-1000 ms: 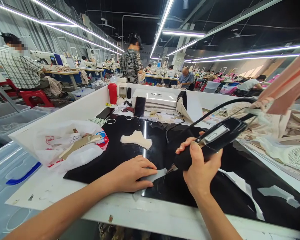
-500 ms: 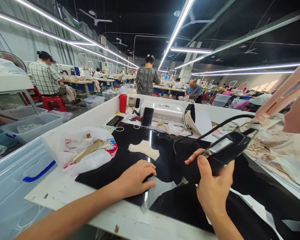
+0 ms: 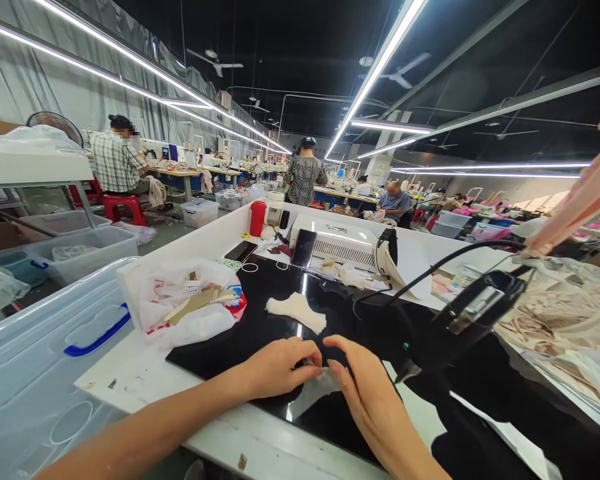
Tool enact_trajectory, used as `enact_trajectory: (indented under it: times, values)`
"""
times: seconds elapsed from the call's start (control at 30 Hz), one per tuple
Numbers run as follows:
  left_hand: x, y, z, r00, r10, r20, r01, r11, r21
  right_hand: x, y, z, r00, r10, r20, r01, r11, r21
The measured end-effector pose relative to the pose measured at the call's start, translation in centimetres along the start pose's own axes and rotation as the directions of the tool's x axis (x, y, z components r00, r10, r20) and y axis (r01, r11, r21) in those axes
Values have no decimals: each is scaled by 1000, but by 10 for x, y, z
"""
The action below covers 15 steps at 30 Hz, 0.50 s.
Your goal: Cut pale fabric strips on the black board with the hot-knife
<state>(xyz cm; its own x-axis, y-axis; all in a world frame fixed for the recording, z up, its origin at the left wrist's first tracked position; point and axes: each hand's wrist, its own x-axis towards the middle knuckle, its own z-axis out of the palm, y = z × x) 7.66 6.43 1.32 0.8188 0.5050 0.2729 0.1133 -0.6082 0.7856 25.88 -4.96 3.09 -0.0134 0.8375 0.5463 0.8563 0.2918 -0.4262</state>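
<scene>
My left hand (image 3: 283, 365) rests low over the black sheet, thumb and fingers closed on the edge of a thin translucent piece (image 3: 313, 395). Close beside it, my right hand (image 3: 363, 383) reaches over the same piece with its thumb and forefinger slightly apart; whether it touches the piece is hard to tell. Just beyond both hands lies a cream fabric piece (image 3: 297, 311) on the black sheet (image 3: 250, 300). To the right, a black handheld tool (image 3: 473, 310) with a cable hangs free of my hands, its flat metal tip (image 3: 409, 371) pointing down.
A plastic bag (image 3: 195, 300) of scraps lies at the left. Behind the sheet stand a white machine (image 3: 340, 237), a phone (image 3: 304, 248) and a red container (image 3: 257, 219). Pale fabric (image 3: 555, 313) is heaped at the right. People sit and stand farther back.
My right hand has let go of the black tool and moved left, beside my left hand at the translucent piece. The tool now hangs on its own. The view has shifted slightly.
</scene>
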Motion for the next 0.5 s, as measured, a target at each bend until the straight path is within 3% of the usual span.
enact_trajectory:
  times: [0.1,0.2,0.5]
  values:
    - [-1,4,-5,998,-39,-43,34,992,-124,8,-3,8,976,109,186,-131,985,110]
    - [2,0,-8,992,-74,-101,50,973,-225,16,-3,11,960,161,229,-210,956,207]
    - [23,-15,-22,961,-184,-205,102,929,-356,50,16,30,977,204,58,-212,942,261]
